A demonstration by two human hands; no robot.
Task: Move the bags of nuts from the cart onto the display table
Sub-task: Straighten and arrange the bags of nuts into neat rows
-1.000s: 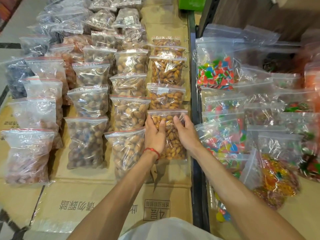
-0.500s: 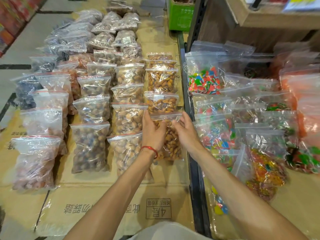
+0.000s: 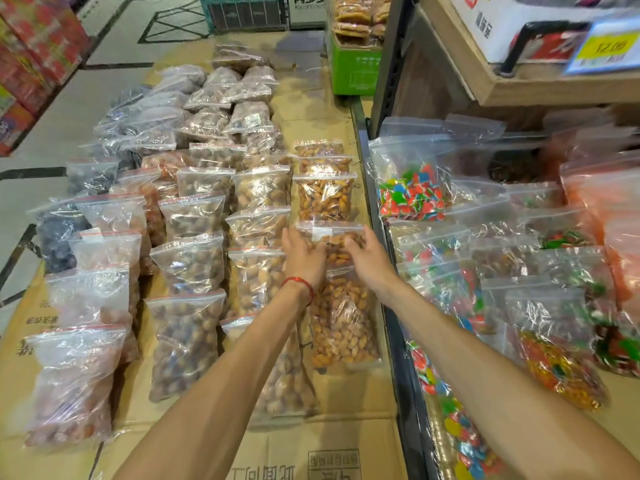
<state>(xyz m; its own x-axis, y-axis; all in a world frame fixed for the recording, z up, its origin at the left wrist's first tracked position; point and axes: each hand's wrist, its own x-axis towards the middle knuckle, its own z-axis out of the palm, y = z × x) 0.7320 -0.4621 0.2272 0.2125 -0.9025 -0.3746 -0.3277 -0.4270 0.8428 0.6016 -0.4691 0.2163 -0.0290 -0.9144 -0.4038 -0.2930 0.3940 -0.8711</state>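
Rows of clear zip bags of nuts lie on the cardboard-covered display table (image 3: pixel 349 424). In the right-hand column, the nearest almond bag (image 3: pixel 343 327) lies flat. Just behind it is another almond bag (image 3: pixel 329 237) with a white label. My left hand (image 3: pixel 303 256) rests on that bag's left side, and a red string circles the wrist. My right hand (image 3: pixel 367 259) rests on its right side. Both hands have loosely spread fingers lying on the plastic, and neither lifts it. No cart is in view.
A black metal rail (image 3: pixel 398 341) separates the table from a lower shelf on the right holding bags of colourful candy (image 3: pixel 410 195). A green box (image 3: pixel 353 71) stands at the table's far end. A wooden shelf (image 3: pixel 554 91) overhangs the right side. Floor lies to the left.
Both hands have left the nearest almond bag and moved forward onto the bag behind it. The view has tilted up, showing more of the table's far end.
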